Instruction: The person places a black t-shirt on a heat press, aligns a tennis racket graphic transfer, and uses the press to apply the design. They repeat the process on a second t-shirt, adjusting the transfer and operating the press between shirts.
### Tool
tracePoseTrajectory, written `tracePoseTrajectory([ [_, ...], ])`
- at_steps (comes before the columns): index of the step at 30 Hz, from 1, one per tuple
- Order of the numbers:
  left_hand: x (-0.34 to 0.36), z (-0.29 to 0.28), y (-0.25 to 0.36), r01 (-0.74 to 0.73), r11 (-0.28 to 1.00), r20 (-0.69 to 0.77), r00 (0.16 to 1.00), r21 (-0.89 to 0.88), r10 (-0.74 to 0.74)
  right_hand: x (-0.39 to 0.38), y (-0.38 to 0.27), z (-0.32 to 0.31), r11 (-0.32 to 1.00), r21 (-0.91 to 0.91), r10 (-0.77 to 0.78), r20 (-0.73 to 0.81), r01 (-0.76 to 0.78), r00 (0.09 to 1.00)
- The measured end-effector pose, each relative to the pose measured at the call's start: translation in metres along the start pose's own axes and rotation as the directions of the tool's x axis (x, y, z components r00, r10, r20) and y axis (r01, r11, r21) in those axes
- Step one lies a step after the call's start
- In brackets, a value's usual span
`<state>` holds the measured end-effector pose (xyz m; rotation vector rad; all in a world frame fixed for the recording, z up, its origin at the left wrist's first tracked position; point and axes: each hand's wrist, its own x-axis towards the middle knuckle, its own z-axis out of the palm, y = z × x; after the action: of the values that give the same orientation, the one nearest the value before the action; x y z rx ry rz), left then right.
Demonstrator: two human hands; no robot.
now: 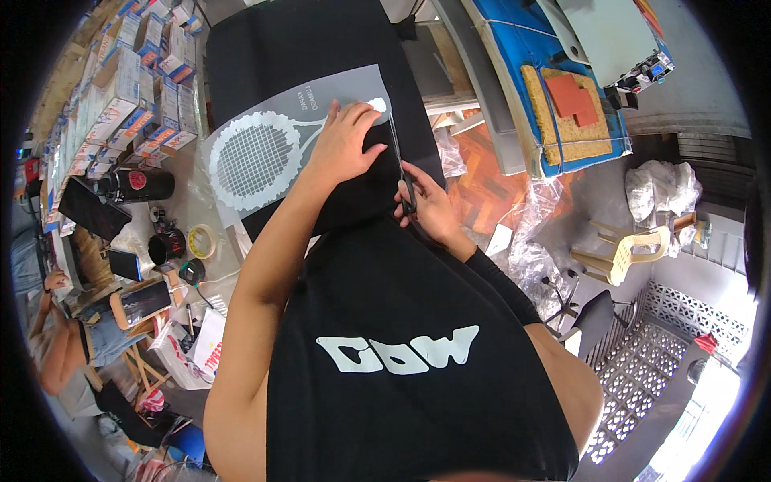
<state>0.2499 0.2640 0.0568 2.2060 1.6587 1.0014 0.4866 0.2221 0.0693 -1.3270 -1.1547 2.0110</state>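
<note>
Sheet of translucent grey film (303, 111) with white racket-shaped print (254, 161), upper centre-left of frame, on flat black work surface (301, 40). Left hand (347, 145) palm down over sheet, fingers extended, slightly spread, gripping nothing. Right hand (430, 205), centre, curled round slim black-handled metal scissors (406, 183), blades pointing up at sheet's right edge; blade gap can't tell. White-and-blue cardboard boxes (120, 96) stacked upper left; yellow tape roll (210, 243) centre-left; cream plastic chair (622, 255) right.
</note>
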Motion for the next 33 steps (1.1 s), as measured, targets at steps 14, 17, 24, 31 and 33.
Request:
tracePoseTrajectory([
  [14,-0.021,0.009,0.006,-0.092,0.996,-0.090,0.992,-0.007,0.091,-0.031,0.009,-0.014,0.996,-0.048,0.077,0.038,-0.075,0.996],
  [17,-0.025,0.009,0.013,-0.080,0.997,-0.080,0.994,0.010,0.081,-0.019,0.012,-0.006,0.996,-0.063,0.058,0.020,-0.056,0.998],
  [24,-0.028,0.019,0.012,-0.114,0.992,-0.146,0.982,0.056,0.121,-0.014,0.017,0.009,0.995,-0.095,0.027,-0.046,-0.031,0.999],
  [31,-0.031,0.024,0.011,-0.099,0.992,-0.154,0.982,0.077,0.110,-0.014,0.015,0.011,0.991,-0.127,0.037,-0.066,-0.045,0.997],
  [33,-0.031,0.024,0.011,-0.099,0.992,-0.154,0.982,0.081,0.111,-0.015,0.015,0.010,0.990,-0.124,0.062,-0.070,-0.070,0.996],
])
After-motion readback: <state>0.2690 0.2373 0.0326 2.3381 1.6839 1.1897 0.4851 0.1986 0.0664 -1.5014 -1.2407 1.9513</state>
